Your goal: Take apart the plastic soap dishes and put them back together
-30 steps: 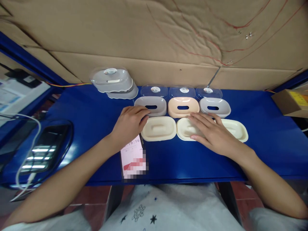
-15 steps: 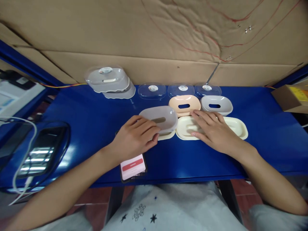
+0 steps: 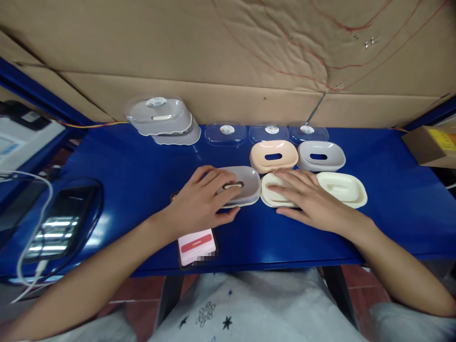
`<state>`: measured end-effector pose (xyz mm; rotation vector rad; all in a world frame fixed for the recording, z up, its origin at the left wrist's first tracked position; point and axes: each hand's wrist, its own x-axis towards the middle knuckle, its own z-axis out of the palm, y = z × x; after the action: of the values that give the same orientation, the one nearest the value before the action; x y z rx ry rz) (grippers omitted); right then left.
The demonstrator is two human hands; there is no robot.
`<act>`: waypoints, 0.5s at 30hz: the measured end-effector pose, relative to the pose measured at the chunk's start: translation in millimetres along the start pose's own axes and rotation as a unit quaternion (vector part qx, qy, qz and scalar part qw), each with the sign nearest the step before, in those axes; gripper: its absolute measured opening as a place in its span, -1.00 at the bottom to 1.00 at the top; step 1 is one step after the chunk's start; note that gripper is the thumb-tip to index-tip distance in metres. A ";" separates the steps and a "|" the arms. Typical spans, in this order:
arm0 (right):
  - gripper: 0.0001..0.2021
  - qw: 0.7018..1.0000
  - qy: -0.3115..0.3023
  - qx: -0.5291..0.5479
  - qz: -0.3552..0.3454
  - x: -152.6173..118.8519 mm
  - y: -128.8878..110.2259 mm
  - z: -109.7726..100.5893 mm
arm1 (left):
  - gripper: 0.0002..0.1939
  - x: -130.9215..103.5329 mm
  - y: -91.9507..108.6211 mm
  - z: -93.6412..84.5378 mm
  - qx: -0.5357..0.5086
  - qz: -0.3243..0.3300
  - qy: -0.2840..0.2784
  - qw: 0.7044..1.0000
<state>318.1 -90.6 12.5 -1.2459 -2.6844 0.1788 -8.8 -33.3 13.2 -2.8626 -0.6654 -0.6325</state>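
A grey oval soap dish tray (image 3: 253,183) with a centre slot sits over a cream base, whose ridge shows through the slot. My left hand (image 3: 203,202) rests on its left side, fingers spread inside the tray and thumb off the front edge. Beside it, my right hand (image 3: 308,197) lies with fingers spread over a cream soap dish base (image 3: 270,195), covering part of it. Another cream base (image 3: 356,190) is right of that hand. Behind them stand a peach slotted tray (image 3: 255,155) and a second grey slotted tray (image 3: 335,154).
Several clear lids (image 3: 217,138) with round stickers line the back. Stacked grey soap dishes (image 3: 171,126) stand at back left. A phone (image 3: 197,249) lies by my left wrist; a dark device (image 3: 59,223) with cables is farther left. A cardboard box (image 3: 427,147) sits at right.
The grey tray has come down level onto the cream base, and my left fingers have moved from its edge to its inside. My right hand has shifted slightly left, uncovering the right base.
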 end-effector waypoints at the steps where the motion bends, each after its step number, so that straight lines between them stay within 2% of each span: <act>1: -0.52 1.000 0.002 -0.001 0.001 -0.9 1.2 1.8 | -0.72 -0.2 -0.6 0.8 -0.006 -0.016 -0.010 1.000; 4: -0.53 1.000 0.006 0.004 0.006 -3.4 5.6 5.7 | -0.45 -0.6 -3.6 4.3 -0.034 -0.065 -0.067 0.995; 6: -0.52 1.000 0.008 0.007 0.010 -4.3 6.9 6.5 | -0.36 -1.0 -5.3 7.1 -0.051 -0.081 -0.105 0.990; 11: -0.53 1.000 0.010 0.010 0.022 -4.8 4.3 5.4 | -0.34 -2.2 -6.1 10.8 -0.074 -0.091 -0.133 0.984; 15: -0.53 0.999 0.011 0.018 0.026 -4.7 3.6 4.2 | -0.37 -3.2 -5.9 10.7 -0.071 -0.072 -0.142 0.985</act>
<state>322.9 -92.1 7.2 -1.3008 -2.6208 0.2174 -10.1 -26.9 2.5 -3.0920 -0.9086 -0.2993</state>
